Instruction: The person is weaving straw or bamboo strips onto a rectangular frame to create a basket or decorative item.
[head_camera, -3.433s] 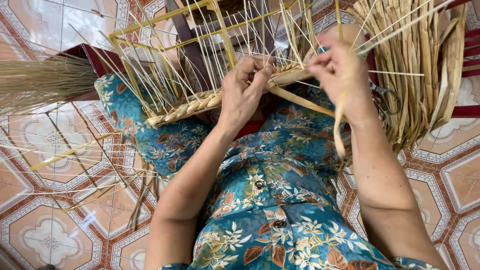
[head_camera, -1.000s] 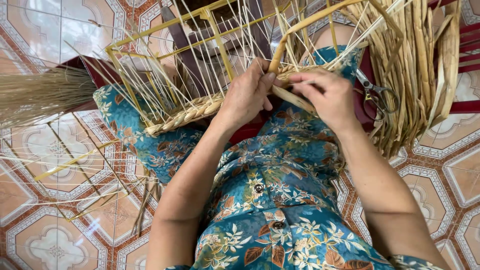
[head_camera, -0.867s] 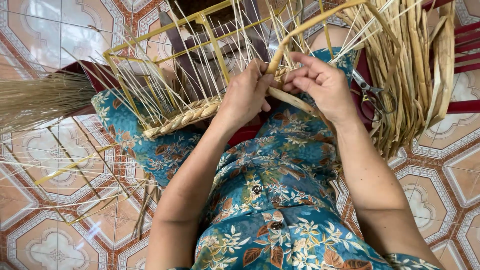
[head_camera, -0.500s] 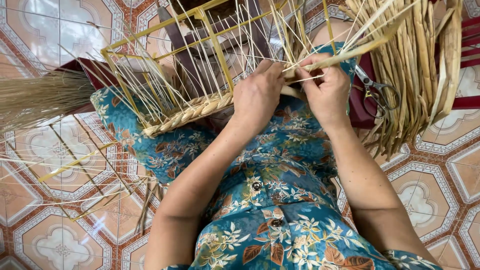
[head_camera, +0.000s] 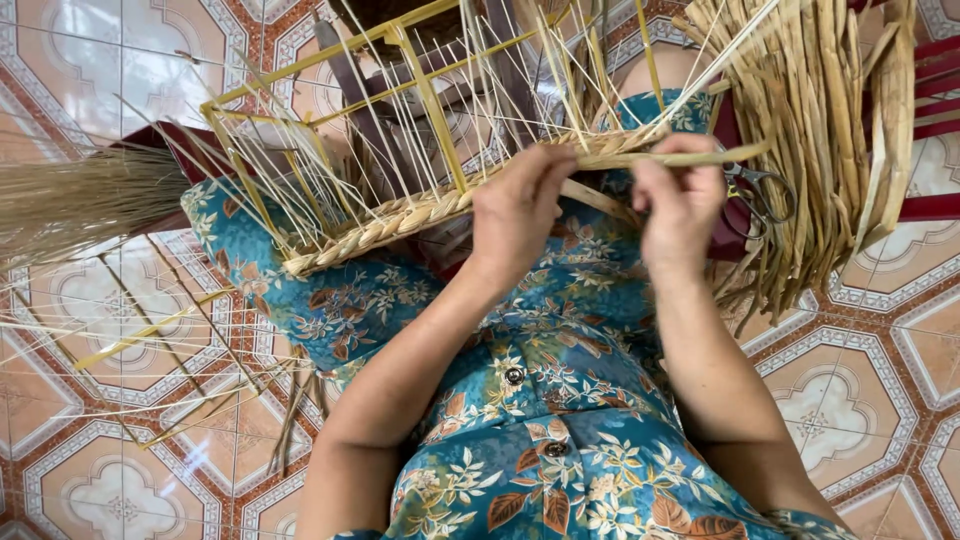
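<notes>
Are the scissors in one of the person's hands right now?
No. The scissors lie beside the dried straw bundle, while the right hand and left hand grip the woven strip.

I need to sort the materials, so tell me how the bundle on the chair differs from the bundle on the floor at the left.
The bundle on the chair is made of broad, flat, tan strips; the bundle on the floor is made of hair-thin fibres. The first droops over the seat edge; the second lies flat and fans out. Both are dry, straw-coloured plant material.

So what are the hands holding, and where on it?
Both hands, left and right, pinch a flat straw strand at the woven rim.
</notes>
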